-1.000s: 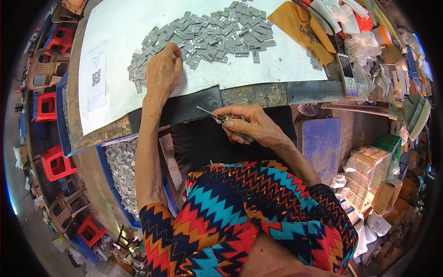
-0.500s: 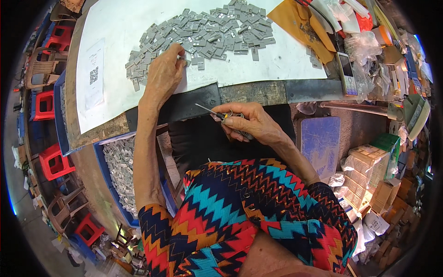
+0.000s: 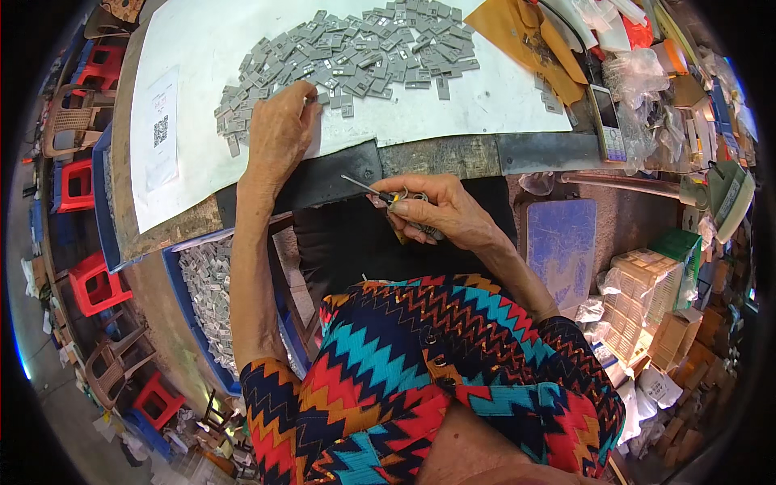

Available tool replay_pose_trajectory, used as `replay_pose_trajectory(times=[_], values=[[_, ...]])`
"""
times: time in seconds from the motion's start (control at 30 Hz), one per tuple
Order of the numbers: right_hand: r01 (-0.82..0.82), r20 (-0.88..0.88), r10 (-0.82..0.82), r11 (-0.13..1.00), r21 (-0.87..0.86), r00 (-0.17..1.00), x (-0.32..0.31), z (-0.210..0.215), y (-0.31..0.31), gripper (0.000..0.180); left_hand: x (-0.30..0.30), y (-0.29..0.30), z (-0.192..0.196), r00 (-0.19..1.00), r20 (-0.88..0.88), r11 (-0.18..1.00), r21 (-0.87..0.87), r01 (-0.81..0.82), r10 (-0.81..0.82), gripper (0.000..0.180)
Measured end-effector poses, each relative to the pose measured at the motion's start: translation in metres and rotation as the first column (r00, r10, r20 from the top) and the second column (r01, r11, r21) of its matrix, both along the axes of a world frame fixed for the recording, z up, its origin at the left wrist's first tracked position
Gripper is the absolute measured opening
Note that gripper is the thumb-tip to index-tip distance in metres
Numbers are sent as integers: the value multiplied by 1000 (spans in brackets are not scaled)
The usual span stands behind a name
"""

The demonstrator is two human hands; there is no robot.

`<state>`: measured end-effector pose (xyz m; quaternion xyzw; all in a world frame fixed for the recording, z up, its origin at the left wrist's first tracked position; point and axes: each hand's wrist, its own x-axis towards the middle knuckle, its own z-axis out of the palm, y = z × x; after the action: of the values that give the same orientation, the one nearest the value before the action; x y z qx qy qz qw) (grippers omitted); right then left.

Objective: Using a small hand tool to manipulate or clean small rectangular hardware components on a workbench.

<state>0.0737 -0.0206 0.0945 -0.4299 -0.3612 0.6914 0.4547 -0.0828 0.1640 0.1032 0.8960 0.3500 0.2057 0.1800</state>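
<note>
A wide heap of small flat grey rectangular pieces (image 3: 356, 56) lies on the white sheet that covers the table. At the heap's near left edge is my left hand (image 3: 279, 133), thumb and fingers closed together; what they pinch, if anything, is too small to make out. My right hand (image 3: 453, 212) is held just off the table's front edge, above my lap. It grips a small screwdriver (image 3: 364, 187) whose thin metal shaft points left and away. Several small curved metal bits (image 3: 420, 198) show in the same hand, their kind unclear.
A brown paper sheet (image 3: 517, 32) and a mobile phone (image 3: 607, 125) lie on the table's right side, beside crumpled plastic bags (image 3: 634, 81). A printed slip (image 3: 162, 129) is on the left. Below stands a blue bin (image 3: 194, 311) of similar pieces. Red stools (image 3: 97, 283) stand further left.
My left hand has shifted slightly left and down along the heap's edge, fingers still closed. My right hand keeps the screwdriver in nearly the same place.
</note>
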Motion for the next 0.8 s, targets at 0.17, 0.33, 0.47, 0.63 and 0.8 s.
replay_pose_trajectory(times=[0.17, 0.33, 0.47, 0.63, 0.8], values=[[31, -13, -31, 1000, -4, 999, 5, 3, 0, 37, 0, -8, 10, 953, 201, 859, -504, -96, 224, 14], [67, -24, -67, 998, 1, 997, 4, 10, 4, 36, -11, -11, 10, 483, 643, 272, -725, 632, 594, 17], [71, 16, -71, 997, -8, 997, 2, 15, 7, 37, -8, -20, 6, 297, 667, 234, -585, 776, 683, 17], [67, 6, -67, 998, 5, 998, 3, 16, 10, 34, -9, -23, -4, 292, 622, 156, -564, 811, 727, 18], [121, 10, -122, 991, 56, 993, 4, 22, 15, 32, -8, -32, -6, 402, 653, 244, -671, 700, 642, 17]])
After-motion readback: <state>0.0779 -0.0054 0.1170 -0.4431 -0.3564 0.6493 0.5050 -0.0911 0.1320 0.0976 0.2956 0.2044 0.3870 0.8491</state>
